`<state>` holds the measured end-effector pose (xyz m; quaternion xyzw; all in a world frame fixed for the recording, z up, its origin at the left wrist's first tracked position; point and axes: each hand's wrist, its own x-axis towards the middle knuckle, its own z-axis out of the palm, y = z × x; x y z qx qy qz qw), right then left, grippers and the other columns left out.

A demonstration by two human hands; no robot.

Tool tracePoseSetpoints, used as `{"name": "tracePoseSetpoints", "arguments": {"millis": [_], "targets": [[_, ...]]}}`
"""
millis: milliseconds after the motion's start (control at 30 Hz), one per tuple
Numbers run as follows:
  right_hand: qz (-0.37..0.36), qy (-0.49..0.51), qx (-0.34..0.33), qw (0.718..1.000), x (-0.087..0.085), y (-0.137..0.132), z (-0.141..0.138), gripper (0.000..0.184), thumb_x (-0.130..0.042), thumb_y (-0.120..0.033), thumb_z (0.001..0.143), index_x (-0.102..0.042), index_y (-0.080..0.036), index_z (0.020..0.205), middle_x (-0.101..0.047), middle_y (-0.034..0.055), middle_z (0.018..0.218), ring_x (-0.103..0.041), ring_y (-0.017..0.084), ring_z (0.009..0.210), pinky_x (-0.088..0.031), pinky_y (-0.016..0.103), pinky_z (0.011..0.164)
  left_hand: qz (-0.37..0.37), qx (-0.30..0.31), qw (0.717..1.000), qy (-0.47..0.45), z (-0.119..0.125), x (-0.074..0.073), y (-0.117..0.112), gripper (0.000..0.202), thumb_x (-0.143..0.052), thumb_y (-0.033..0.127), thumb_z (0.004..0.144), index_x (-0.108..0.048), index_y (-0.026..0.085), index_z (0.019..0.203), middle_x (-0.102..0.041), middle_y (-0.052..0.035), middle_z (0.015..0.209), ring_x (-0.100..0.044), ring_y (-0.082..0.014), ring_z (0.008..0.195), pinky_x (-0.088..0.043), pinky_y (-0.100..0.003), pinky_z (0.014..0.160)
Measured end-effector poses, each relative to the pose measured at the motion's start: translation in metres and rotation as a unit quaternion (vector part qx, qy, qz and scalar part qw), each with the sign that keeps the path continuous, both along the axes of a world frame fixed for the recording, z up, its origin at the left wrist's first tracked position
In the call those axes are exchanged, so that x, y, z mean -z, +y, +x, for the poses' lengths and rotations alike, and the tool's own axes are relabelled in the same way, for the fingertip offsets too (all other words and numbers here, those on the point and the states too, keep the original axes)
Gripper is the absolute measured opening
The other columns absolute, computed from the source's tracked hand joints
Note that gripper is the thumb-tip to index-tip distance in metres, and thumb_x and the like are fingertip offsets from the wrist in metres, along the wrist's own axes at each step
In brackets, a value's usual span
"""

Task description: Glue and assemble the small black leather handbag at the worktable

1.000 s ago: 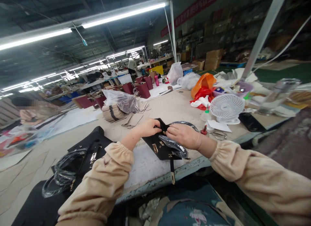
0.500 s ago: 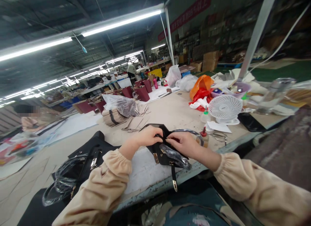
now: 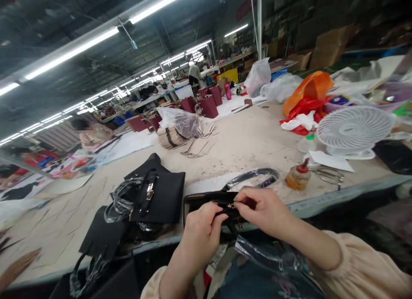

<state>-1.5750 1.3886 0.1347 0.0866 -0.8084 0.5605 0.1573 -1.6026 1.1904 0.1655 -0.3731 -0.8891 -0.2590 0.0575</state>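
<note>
A black handbag (image 3: 196,201) lies at the table's front edge, its mouth facing me. My left hand (image 3: 202,230) is closed, thumb and fingers pinching the edge of the bag's opening. My right hand (image 3: 264,211) also pinches at the mouth, beside a small gold metal piece (image 3: 231,206) that looks like a zipper pull. One plastic-wrapped handle (image 3: 257,175) arches over the table behind the bag; the other wrapped handle (image 3: 265,252) hangs toward my lap. To my left, more black handbags (image 3: 164,196) with wrapped handles are piled together.
A bottle of amber liquid with a red cap (image 3: 298,176), scissors (image 3: 331,175) and a white fan (image 3: 354,129) stand on the right. Cardboard pieces (image 3: 198,146) lie further back. Another person's hand (image 3: 22,264) rests on the table at lower left.
The handbag has been turned and tipped toward me, so its opening now shows. Both hands have shifted to the bag's mouth. My view has swung left and moved closer.
</note>
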Motion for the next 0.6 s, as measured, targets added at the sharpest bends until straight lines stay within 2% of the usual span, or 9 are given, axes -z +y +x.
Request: {"name": "tracePoseSetpoints", "arguments": {"millis": [100,167,300,400,500,600], "targets": [[0.075,0.069,0.03,0.994,0.005,-0.003,0.008,0.012,-0.053,-0.02,0.079,-0.059,-0.018,0.068,-0.055,-0.0039,0.059,-0.05,0.009,0.054,-0.034,0.023,0.052,-0.012,-0.013,1.0,-0.017,0.002,0.001,-0.002,0.013,-0.048,0.025,0.093,-0.059,0.018,0.093,-0.065,-0.0027,0.086,-0.063,-0.016,0.079,-0.044,-0.028,0.071],[0.088,0.078,0.043,0.992,0.007,-0.002,0.011,0.013,-0.052,-0.019,0.08,-0.058,-0.018,0.069,-0.055,-0.0042,0.059,-0.05,0.009,0.054,-0.034,0.023,0.053,-0.017,-0.01,0.999,-0.025,0.001,-0.002,-0.002,0.013,-0.047,0.025,0.093,-0.059,0.019,0.093,-0.065,-0.0023,0.086,-0.062,-0.0158,0.08,-0.044,-0.028,0.071],[0.051,0.032,0.048,0.997,0.009,-0.002,0.012,0.014,-0.053,-0.022,0.081,-0.059,-0.019,0.069,-0.056,-0.0045,0.059,-0.049,0.009,0.052,-0.034,0.023,0.052,-0.038,-0.001,0.999,-0.027,-0.001,-0.008,0.0,0.014,-0.046,0.025,0.093,-0.058,0.019,0.091,-0.064,-0.002,0.085,-0.06,-0.0168,0.079,-0.044,-0.031,0.074],[0.012,-0.025,0.049,0.998,0.01,-0.002,0.01,0.016,-0.053,-0.027,0.081,-0.062,-0.019,0.07,-0.057,-0.0036,0.061,-0.051,0.011,0.055,-0.036,0.024,0.053,-0.077,0.002,0.997,-0.032,-0.003,-0.013,0.001,0.018,-0.048,0.03,0.092,-0.059,0.019,0.085,-0.065,-0.0021,0.081,-0.059,-0.0187,0.078,-0.041,-0.039,0.09],[-0.011,-0.083,0.034,0.996,0.012,-0.001,0.011,0.018,-0.051,-0.03,0.081,-0.06,-0.019,0.071,-0.056,-0.0026,0.061,-0.052,0.013,0.057,-0.039,0.025,0.055,-0.119,0.025,0.99,-0.076,-0.005,-0.018,0.001,0.024,-0.053,0.04,0.089,-0.063,0.019,0.084,-0.067,-0.0009,0.082,-0.062,-0.0192,0.083,-0.02,-0.048,0.111],[-0.062,-0.177,-0.025,0.982,0.012,0.0,0.013,0.022,-0.051,-0.04,0.084,-0.057,-0.02,0.079,-0.056,-0.0025,0.063,-0.053,0.013,0.054,-0.042,0.024,0.05,-0.129,0.08,0.983,-0.104,-0.006,-0.021,-0.001,0.022,-0.059,0.045,0.086,-0.068,0.028,0.096,-0.07,0.0021,0.096,-0.061,-0.0203,0.101,-0.001,-0.048,0.115]]}}
